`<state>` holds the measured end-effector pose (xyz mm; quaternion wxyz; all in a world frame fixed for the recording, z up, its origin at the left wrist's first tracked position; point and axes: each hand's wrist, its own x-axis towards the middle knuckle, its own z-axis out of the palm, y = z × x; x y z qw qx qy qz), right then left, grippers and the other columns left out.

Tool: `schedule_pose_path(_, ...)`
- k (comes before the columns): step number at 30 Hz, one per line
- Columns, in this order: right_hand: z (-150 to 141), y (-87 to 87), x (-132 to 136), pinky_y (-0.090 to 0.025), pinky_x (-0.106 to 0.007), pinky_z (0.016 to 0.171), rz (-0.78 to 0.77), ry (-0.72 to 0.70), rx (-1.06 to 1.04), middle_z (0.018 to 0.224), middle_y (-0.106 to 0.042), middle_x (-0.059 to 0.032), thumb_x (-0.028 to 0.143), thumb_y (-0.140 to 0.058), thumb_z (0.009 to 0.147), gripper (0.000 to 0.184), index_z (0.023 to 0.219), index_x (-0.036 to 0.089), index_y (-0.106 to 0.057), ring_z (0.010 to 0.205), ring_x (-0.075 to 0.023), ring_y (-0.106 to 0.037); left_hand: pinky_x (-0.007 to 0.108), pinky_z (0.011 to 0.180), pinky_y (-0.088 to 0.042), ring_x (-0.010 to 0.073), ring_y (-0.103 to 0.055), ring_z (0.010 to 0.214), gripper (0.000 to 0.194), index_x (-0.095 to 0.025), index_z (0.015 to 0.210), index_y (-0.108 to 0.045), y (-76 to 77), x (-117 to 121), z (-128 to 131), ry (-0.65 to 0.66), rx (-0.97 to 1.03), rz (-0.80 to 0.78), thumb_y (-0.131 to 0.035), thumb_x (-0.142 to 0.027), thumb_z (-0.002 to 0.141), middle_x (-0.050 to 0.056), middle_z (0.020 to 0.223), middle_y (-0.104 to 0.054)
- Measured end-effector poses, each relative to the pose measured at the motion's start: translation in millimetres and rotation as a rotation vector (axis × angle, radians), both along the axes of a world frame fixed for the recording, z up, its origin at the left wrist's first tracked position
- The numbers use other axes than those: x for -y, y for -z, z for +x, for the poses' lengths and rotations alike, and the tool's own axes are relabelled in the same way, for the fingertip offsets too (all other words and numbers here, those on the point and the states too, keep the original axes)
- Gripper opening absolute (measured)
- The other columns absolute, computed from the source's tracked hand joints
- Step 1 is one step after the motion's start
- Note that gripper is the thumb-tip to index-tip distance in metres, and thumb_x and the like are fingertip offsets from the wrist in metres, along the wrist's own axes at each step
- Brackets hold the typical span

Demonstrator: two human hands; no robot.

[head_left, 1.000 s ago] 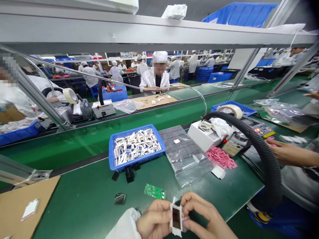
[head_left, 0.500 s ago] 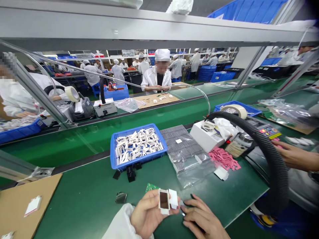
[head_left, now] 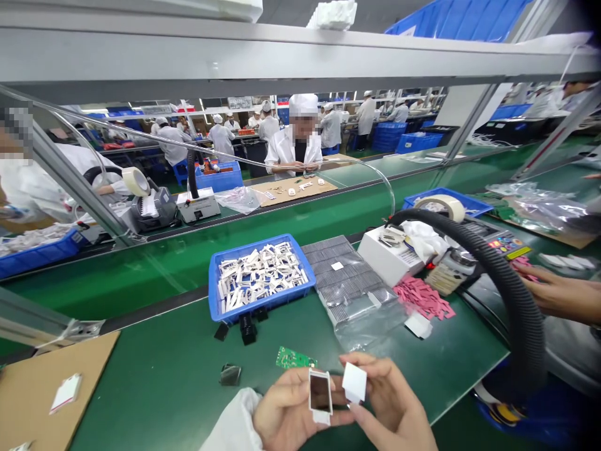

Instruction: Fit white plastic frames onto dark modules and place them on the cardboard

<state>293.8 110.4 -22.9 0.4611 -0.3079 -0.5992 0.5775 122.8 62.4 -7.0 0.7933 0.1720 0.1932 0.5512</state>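
My left hand [head_left: 291, 407] is closed on a small white plastic frame [head_left: 320, 416] with a dark brown display panel [head_left: 320, 392] set in it. Close to its right, my right hand [head_left: 394, 401] pinches a small white square piece [head_left: 355, 382] by its edges. The two pieces are held side by side, apart from each other. Behind the left hand a green circuit board [head_left: 293, 357] lies on the green table. A dark, see-through square sheet [head_left: 230, 374] rests farther left.
A blue tray [head_left: 213, 294] of white plastic frames stands ahead. Right of it lie a bagged stack of grey strips [head_left: 345, 275] and pink strips [head_left: 425, 297]. A black ribbed hose [head_left: 511, 294] arches at right, near another person's hand [head_left: 558, 291]. Cardboard [head_left: 89, 376] lies at left.
My right hand has come up and taken the white square piece from beside the frame. My left hand has shifted slightly right and down, uncovering more of the circuit board.
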Motion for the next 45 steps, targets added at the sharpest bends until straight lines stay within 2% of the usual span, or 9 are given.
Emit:
schedule_pose_path(8,6,-42.9,-10,-0.053,-0.031,0.090,0.632,-0.029,0.506,0.108,-0.069,-0.0035,0.028,-0.067,0.080,0.036,0.116,0.030,-0.064,0.098,-0.0239,-0.067,0.029,0.071,-0.050,0.0146,-0.063,0.072,0.031,-0.004,0.093,-0.069,8.2,1,3,-0.038,-0.086,-0.087,-0.071,-0.027,0.073,0.010,0.077,-0.066)
schedule_pose_path(16,-1,-24.7,-5,-0.052,-0.033,0.092,0.959,-0.027,0.509,0.122,-0.063,-0.0061,0.024,-0.058,0.088,0.030,0.117,0.026,-0.064,0.111,-0.0234,-0.060,0.020,0.065,-0.046,0.0092,-0.061,0.066,0.026,-0.006,0.093,-0.070,4.0,-1,6,-0.086,-0.103,-0.075,-0.070,-0.025,0.075,0.008,0.073,-0.065)
schedule_pose_path(23,13,-13.5,-8,-0.049,-0.033,0.094,0.917,0.044,0.567,0.136,-0.051,-0.0082,0.024,-0.053,0.089,0.030,0.117,0.026,-0.063,0.118,-0.0255,-0.054,0.027,0.074,-0.049,0.0160,-0.066,0.074,0.025,-0.011,0.092,-0.072,8.7,1,6,-0.098,-0.143,-0.134,-0.072,-0.026,0.073,0.011,0.079,-0.072)
schedule_pose_path(25,34,-2.4,-31,-0.047,-0.034,0.095,0.793,0.238,0.632,0.127,-0.059,-0.0083,0.023,-0.050,0.089,0.032,0.119,0.024,-0.060,0.112,-0.0234,-0.058,0.031,0.075,-0.050,0.0188,-0.067,0.075,0.030,-0.010,0.095,-0.071,8.5,0,6,-0.035,-0.157,-0.115,-0.072,-0.029,0.072,0.012,0.080,-0.072)
schedule_pose_path(28,75,21.0,-83,-0.050,-0.038,0.086,0.531,0.744,0.771,0.104,-0.066,-0.0125,0.032,-0.046,0.086,0.031,0.107,0.015,-0.063,0.091,-0.0256,-0.064,0.031,0.074,-0.050,0.0188,-0.067,0.075,0.030,-0.009,0.097,-0.070,6.3,0,5,-0.007,-0.170,-0.104,-0.071,-0.027,0.073,0.011,0.081,-0.071)
schedule_pose_path(30,99,36.6,-119,-0.051,-0.040,0.078,0.397,0.899,1.003,0.093,-0.062,-0.0174,0.036,-0.043,0.079,0.044,0.105,0.006,-0.062,0.077,-0.0273,-0.063,0.029,0.072,-0.050,0.0179,-0.066,0.074,0.030,-0.008,0.098,-0.070,6.5,0,5,-0.021,-0.160,-0.100,-0.069,-0.026,0.074,0.011,0.081,-0.070)
schedule_pose_path(35,124,59.3,-166,-0.048,-0.045,0.065,0.276,0.966,1.111,0.068,-0.056,-0.0146,0.040,-0.045,0.071,0.045,0.090,0.006,-0.066,0.078,-0.0357,-0.057,0.029,0.068,-0.050,0.0186,-0.067,0.072,0.039,-0.012,0.110,-0.064,16.8,-3,3,-0.017,-0.123,-0.067,-0.070,-0.028,0.074,0.011,0.081,-0.071)
schedule_pose_path(39,123,62.0,-166,-0.047,-0.042,0.069,0.242,0.991,1.116,0.071,-0.057,-0.0145,0.038,-0.042,0.072,0.039,0.079,0.010,-0.066,0.074,-0.0310,-0.058,0.029,0.066,-0.049,0.0180,-0.068,0.070,0.039,-0.017,0.109,-0.060,19.5,-6,2,-0.024,-0.116,-0.064,-0.070,-0.028,0.074,0.010,0.081,-0.071)
schedule_pose_path(45,123,55.8,-159,-0.045,-0.046,0.074,0.205,1.017,1.074,0.076,-0.063,-0.0208,0.034,-0.038,0.074,0.040,0.080,0.007,-0.066,0.084,-0.0371,-0.059,0.027,0.065,-0.049,0.0162,-0.067,0.067,0.031,-0.018,0.100,-0.056,11.4,-4,4,-0.018,-0.129,-0.058,-0.070,-0.030,0.075,0.009,0.079,-0.071)
